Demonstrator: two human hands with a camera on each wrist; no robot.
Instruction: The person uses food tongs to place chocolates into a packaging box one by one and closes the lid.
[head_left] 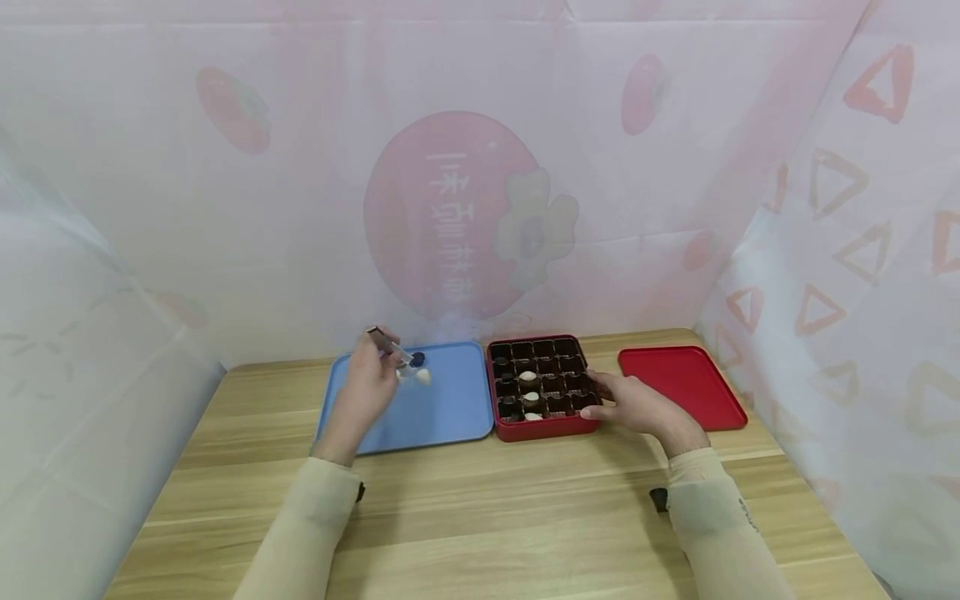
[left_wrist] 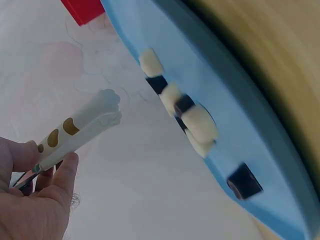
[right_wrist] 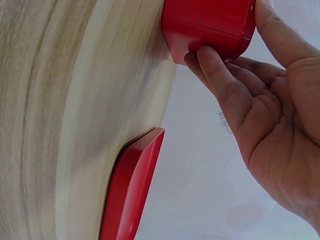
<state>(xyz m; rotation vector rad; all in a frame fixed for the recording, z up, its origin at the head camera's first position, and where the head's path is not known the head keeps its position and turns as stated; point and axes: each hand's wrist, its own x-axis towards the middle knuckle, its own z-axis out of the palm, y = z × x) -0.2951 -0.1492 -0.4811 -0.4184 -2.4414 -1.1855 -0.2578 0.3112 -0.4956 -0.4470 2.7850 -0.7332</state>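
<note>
My left hand [head_left: 369, 379] grips a pair of small tongs [left_wrist: 80, 130] with pale, brown-spotted arms, over the blue tray [head_left: 450, 417]. In the left wrist view the tong tips are close together, with nothing visible between them. Dark chocolates [left_wrist: 244, 181] and white chocolates [left_wrist: 200, 124] lie on that tray. My right hand [head_left: 637, 404] holds the right side of a red box [head_left: 547, 430], thumb at the near corner and fingers along the side wall. Inside, a brown divided insert [head_left: 553, 383] has white-topped chocolates [head_left: 528, 377] in its second column and dark pieces in the left column.
A red lid [head_left: 686, 387] lies on the wooden table [head_left: 480, 517] to the right of the box. The blue tray sits against the box's left side. A printed pink curtain [head_left: 300, 208] stands behind the table, with white sheets on both sides.
</note>
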